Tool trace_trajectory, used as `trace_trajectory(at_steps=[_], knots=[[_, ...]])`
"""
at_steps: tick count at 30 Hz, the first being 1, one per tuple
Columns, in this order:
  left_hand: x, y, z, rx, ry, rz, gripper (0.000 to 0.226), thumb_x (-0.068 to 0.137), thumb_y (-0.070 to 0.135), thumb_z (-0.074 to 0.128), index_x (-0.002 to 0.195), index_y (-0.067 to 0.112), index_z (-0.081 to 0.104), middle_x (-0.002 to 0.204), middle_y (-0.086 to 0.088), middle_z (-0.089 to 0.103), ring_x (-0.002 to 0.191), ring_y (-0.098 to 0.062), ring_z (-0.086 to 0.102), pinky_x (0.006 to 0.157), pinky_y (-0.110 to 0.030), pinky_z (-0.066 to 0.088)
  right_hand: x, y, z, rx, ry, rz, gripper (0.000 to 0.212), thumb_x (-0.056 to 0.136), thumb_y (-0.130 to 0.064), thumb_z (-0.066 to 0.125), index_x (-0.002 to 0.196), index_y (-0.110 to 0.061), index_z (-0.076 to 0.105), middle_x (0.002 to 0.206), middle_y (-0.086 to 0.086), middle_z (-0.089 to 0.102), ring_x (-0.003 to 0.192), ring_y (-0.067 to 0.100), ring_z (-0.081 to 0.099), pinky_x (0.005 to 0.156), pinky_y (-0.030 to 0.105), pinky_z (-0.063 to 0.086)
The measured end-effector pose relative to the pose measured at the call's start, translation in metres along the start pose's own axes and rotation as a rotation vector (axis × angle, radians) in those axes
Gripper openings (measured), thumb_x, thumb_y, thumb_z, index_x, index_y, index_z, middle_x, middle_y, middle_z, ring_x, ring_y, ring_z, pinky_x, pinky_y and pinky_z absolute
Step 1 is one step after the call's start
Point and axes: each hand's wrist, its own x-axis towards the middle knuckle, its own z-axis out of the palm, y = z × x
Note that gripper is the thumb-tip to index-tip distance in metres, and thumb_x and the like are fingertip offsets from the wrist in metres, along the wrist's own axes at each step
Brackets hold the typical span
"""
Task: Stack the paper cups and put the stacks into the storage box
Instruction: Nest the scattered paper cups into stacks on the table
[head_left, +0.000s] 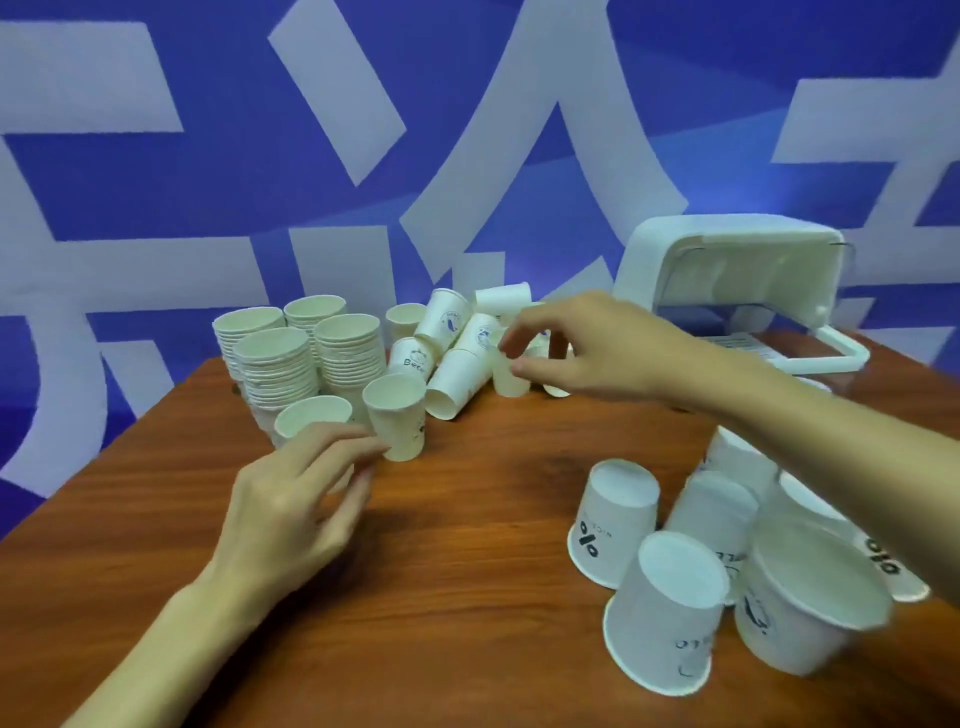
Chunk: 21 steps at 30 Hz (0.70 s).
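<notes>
While the right hand (587, 345) reaches across to the far middle of the wooden table (467, 545), its thumb and fingertips pinch a small white cup (508, 376) that stands among the loose pile there. The left hand (291, 499) rests nearer, fingers loosely curled and parted, its fingertips touching the side of an upright cup (397, 423); whether it truly grips that cup, I cannot tell. Just left of that cup sits another open cup (311, 415), partly hidden by the left fingers.

Behind them, at the table's far left, stand several tall stacks of nested cups (301, 358), packed close together. To their right lies the jumbled heap of single cups (457, 343), some upright, some tipped on their sides, a few with blue printing.

Under the right forearm, at the near right, a cluster of larger cups (675, 571) stands mostly upside down, with dark lettering on their sides; one (810, 603) lies tilted with its mouth facing up.

The white storage box (737, 280) sits at the far right of the table, its lid raised.
</notes>
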Motion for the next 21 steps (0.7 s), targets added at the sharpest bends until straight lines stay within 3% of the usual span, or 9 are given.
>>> trace_trajectory(at_steps=[2, 6, 12, 17, 19, 21], knots=[[0.016, 0.028, 0.011, -0.034, -0.089, 0.091, 0.021, 0.097, 0.026, 0.058, 0.111, 0.018, 0.071, 0.113, 0.007, 0.066, 0.096, -0.009, 0.065, 0.076, -0.019, 0.05, -0.031, 0.01, -0.014, -0.015, 0.02, 0.034, 0.025, 0.092, -0.051, 0.057, 0.112, -0.04, 0.068, 0.105, -0.027, 0.069, 0.084, 0.0, 0.065, 0.076, 0.038, 0.056], [0.047, 0.096, 0.034, -0.132, -0.198, 0.146, 0.027, 0.097, 0.033, 0.059, 0.118, 0.02, 0.069, 0.12, 0.009, 0.063, 0.102, -0.006, 0.063, 0.071, -0.028, 0.055, -0.087, 0.029, -0.027, -0.039, 0.019, 0.138, 0.023, 0.093, -0.047, 0.06, 0.111, -0.038, 0.071, 0.105, -0.02, 0.07, 0.088, 0.006, 0.065, 0.077, 0.041, 0.057], [0.068, 0.172, 0.049, -0.247, -0.307, 0.256, 0.041, 0.097, 0.053, 0.053, 0.121, 0.022, 0.065, 0.124, 0.01, 0.061, 0.104, -0.006, 0.061, 0.07, -0.03, 0.053, -0.15, 0.04, -0.039, -0.084, -0.034, 0.174, 0.023, 0.093, -0.052, 0.059, 0.11, -0.04, 0.07, 0.104, -0.02, 0.071, 0.084, -0.003, 0.063, 0.072, 0.022, 0.054], [0.066, 0.191, 0.048, -0.04, -0.458, 0.367, 0.059, 0.087, 0.072, 0.051, 0.127, 0.03, 0.061, 0.119, 0.015, 0.063, 0.097, -0.008, 0.064, 0.057, -0.034, 0.052, -0.186, 0.031, -0.047, -0.22, -0.039, 0.13, 0.049, 0.081, -0.081, 0.041, 0.09, -0.041, 0.069, 0.068, -0.024, 0.06, 0.071, -0.007, 0.057, 0.056, 0.019, 0.037], [0.064, 0.191, 0.045, 0.033, -0.53, 0.373, 0.06, 0.085, 0.07, 0.049, 0.131, 0.032, 0.057, 0.117, 0.015, 0.063, 0.094, -0.01, 0.065, 0.055, -0.035, 0.052, -0.194, 0.022, -0.045, -0.242, -0.115, 0.109, 0.055, 0.075, -0.087, 0.041, 0.085, -0.04, 0.067, 0.064, -0.024, 0.057, 0.075, -0.01, 0.056, 0.052, 0.018, 0.033], [0.061, 0.19, 0.043, 0.053, -0.572, 0.365, 0.061, 0.085, 0.07, 0.047, 0.135, 0.034, 0.053, 0.12, 0.016, 0.059, 0.095, -0.009, 0.064, 0.057, -0.035, 0.052, -0.198, 0.012, -0.038, -0.291, -0.247, 0.097, 0.05, 0.072, -0.085, 0.048, 0.083, -0.039, 0.062, 0.068, -0.022, 0.06, 0.067, -0.001, 0.058, 0.051, 0.02, 0.033]])
